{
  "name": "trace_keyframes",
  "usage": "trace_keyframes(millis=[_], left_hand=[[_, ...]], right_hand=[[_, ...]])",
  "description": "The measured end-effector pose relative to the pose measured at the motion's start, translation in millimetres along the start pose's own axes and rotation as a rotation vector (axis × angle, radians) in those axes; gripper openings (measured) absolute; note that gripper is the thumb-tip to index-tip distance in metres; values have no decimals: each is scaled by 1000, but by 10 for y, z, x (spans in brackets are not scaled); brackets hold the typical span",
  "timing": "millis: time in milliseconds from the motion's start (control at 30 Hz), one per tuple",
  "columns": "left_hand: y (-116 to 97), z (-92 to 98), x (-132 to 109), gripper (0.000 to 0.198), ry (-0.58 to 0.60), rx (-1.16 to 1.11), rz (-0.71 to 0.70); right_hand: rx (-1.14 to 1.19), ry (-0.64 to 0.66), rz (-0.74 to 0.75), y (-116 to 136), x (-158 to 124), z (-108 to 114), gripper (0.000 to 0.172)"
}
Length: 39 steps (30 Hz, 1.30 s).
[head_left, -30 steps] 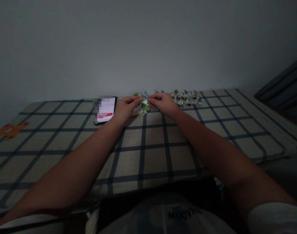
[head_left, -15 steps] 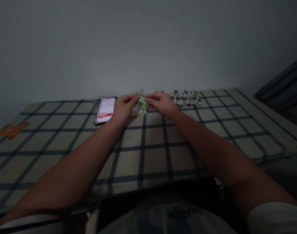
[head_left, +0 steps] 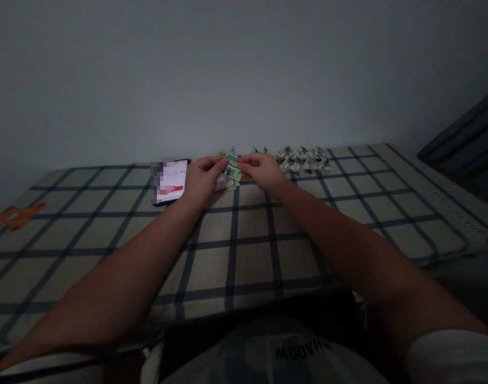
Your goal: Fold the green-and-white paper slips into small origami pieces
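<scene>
A green and white printed paper piece (head_left: 233, 169) is pinched between my two hands near the back of the table. My left hand (head_left: 204, 176) grips its left side with thumb and forefinger. On its right side, the fingertips of my right hand (head_left: 263, 169) are closed on it. Under and beside the piece lie flat printed papers (head_left: 224, 184), partly covered by my left hand. Several small folded paper pieces (head_left: 303, 161) stand in rows to the right of my right hand.
A lit phone (head_left: 172, 181) lies just left of my left hand. An orange cut-out shape (head_left: 17, 216) is at the far left of the checked tablecloth (head_left: 252, 266). Behind the table rises a pale wall. A dark slatted object (head_left: 463, 130) leans at the far right.
The view has shifted very slightly. Both hands keep their hold on the paper piece, with only a small change in its tilt.
</scene>
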<state>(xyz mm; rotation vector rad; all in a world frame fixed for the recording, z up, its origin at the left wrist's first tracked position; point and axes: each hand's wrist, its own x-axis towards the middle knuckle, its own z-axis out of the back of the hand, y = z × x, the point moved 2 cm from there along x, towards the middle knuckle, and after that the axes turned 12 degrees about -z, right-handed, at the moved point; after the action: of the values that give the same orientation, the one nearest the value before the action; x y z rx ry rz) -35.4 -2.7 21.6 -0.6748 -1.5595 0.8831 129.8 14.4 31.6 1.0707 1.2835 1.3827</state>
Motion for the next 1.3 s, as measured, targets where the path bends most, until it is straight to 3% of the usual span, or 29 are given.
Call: trace_keyframes(millis=[300,700,933,1100,1300], left_hand=[[58,31,60,24,-48,-25,-76],[163,27,83,18,-14,-125,45],[78,34,61,22,1,-10,-39],[134,54,81,19,-27,-25,-32],[119,21,56,23,86,-8,-20]], right_hand=[[23,41,-5,-10,-16,-4,7],[-79,31,13,19,-19,2,8],[-139,105,88,-43,12,15,12],[-138,108,88,-59,19,1,12],[-273,91,139,-11,2,40,14]])
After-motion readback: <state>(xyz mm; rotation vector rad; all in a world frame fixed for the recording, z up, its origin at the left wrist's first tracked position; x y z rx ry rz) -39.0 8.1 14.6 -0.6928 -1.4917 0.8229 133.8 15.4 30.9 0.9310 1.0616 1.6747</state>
